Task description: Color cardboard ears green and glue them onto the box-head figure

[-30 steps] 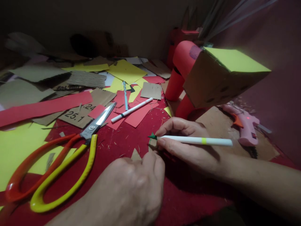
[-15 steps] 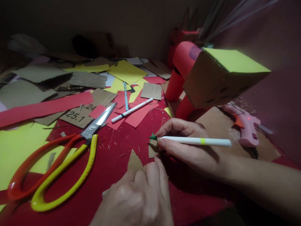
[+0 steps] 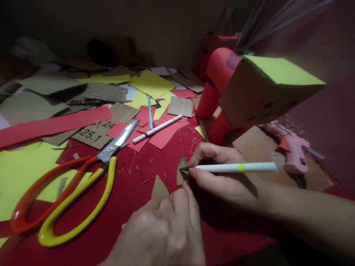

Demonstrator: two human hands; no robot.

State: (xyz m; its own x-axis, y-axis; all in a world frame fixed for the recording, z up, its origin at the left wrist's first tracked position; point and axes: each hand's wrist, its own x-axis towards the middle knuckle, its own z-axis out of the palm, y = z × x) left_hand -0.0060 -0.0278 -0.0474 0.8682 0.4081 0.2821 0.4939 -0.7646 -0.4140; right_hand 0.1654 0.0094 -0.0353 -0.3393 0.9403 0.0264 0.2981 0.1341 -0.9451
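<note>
On the red table [image 3: 130,181] I see scissors [image 3: 104,158] with one orange handle and one yellow, blades pointing toward the far side. Beyond them, a white pen [image 3: 159,128] lies over red paper scraps [image 3: 164,139], near a slim blue stick [image 3: 150,112]. A long red strip [image 3: 58,123] crosses the left. On my right, a pink glue gun [image 3: 296,151], its red light lit, rests on a cardboard sheet [image 3: 253,155], near a yellow-topped box [image 3: 269,94] against red tubes [image 3: 208,100].
</note>
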